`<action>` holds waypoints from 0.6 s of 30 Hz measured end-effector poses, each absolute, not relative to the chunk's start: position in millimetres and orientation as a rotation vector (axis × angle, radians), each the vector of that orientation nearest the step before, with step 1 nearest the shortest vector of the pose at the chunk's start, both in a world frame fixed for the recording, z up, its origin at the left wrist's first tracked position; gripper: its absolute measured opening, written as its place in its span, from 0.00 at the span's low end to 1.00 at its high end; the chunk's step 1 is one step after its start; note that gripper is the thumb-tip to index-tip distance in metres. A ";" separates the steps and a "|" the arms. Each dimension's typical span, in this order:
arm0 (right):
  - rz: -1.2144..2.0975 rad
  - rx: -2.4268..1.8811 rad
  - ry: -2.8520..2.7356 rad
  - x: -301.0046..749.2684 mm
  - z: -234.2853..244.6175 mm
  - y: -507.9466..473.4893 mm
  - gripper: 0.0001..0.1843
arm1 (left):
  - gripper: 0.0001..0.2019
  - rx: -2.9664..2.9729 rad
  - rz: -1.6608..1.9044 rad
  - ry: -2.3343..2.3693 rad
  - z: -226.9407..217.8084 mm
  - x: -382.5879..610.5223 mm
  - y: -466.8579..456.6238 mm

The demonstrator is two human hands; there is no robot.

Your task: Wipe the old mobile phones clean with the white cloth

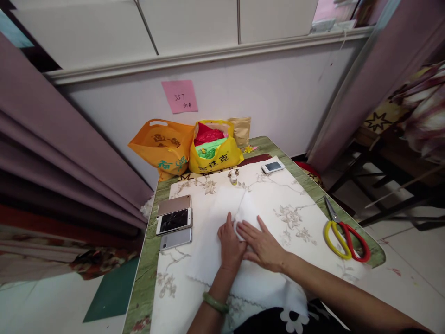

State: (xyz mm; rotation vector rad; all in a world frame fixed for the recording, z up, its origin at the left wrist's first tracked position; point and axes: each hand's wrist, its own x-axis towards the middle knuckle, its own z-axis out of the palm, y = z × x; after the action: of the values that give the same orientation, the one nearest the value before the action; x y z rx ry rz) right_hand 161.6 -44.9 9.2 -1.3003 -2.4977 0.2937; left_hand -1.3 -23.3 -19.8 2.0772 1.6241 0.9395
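Note:
A white cloth with a scalloped edge is spread over the table, and its near end reaches a dark garment with a white flower. My left hand rests on it, fingers pointing away from me, with a green bangle on the wrist. From the right, my right hand lies across the cloth with its fingers stretched out, touching the left hand. Between the fingertips sits a small raised white fold, partly covered. Some of the left fingers are hidden by the right hand.
Three phones lie at the left, another phone at the back right. Scissors with yellow and red handles rest at the right edge. An orange bag, a yellow bag and a small bottle stand toward the wall.

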 end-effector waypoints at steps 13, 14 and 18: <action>0.224 -1.711 -2.209 184.7 -11.2 -6.9 0.30 | 0.44 2.080 0.969 1.643 -15.9 0.3 -25.1; 0.213 -1.729 -2.171 186.6 -13.6 -6.9 0.29 | 0.42 2.081 0.962 1.643 -15.6 0.2 -25.4; 0.188 -1.756 -1.922 194.0 -22.0 -11.8 0.24 | 0.35 2.089 0.966 1.625 -14.5 -0.4 -26.7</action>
State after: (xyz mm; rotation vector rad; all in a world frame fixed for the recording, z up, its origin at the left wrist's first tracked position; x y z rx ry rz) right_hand 194.0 -11.8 -22.0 -1.7557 -1.9223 0.1878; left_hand -0.4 -26.7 -14.5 2.0891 1.6247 0.9661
